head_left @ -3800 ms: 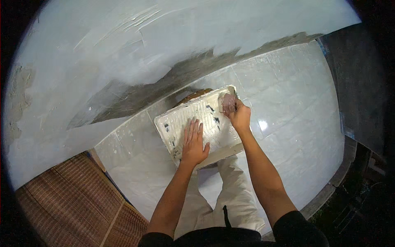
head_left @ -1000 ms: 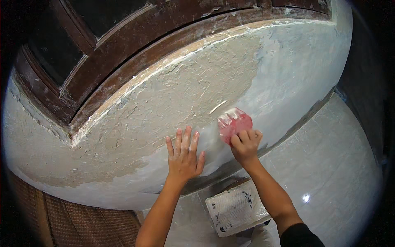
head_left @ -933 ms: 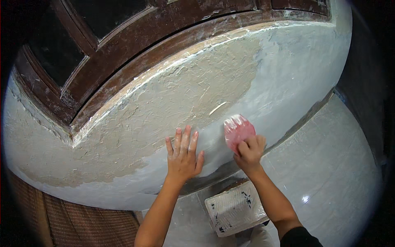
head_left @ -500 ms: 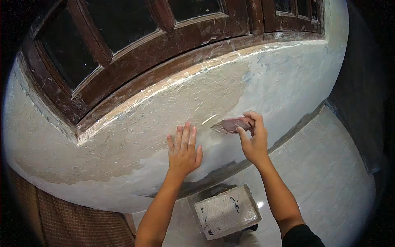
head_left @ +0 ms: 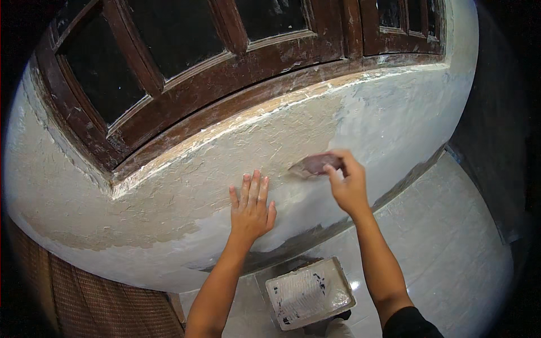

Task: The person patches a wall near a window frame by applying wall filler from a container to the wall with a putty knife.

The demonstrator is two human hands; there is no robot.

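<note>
My right hand [head_left: 346, 183] grips a small reddish plastic scraper [head_left: 313, 165] and presses its blade flat against the rough plastered wall [head_left: 186, 186] under a window. My left hand [head_left: 252, 205] lies flat on the wall with its fingers spread, a little to the left of and below the scraper. It holds nothing. The wall to the right of the scraper is smoother and grey-white [head_left: 394, 124]; to the left it is coarse and beige.
A dark brown wooden window frame [head_left: 225, 96] with dark panes runs above the wall. A white plastic tray [head_left: 309, 293] smeared with putty sits below on the pale tiled floor [head_left: 445, 248]. A woven brown mat [head_left: 84, 298] lies at lower left.
My right hand has carried the scraper up from the tray to the wall and moved it leftward, turning it flat against the plaster. My left hand stays pressed on the wall.
</note>
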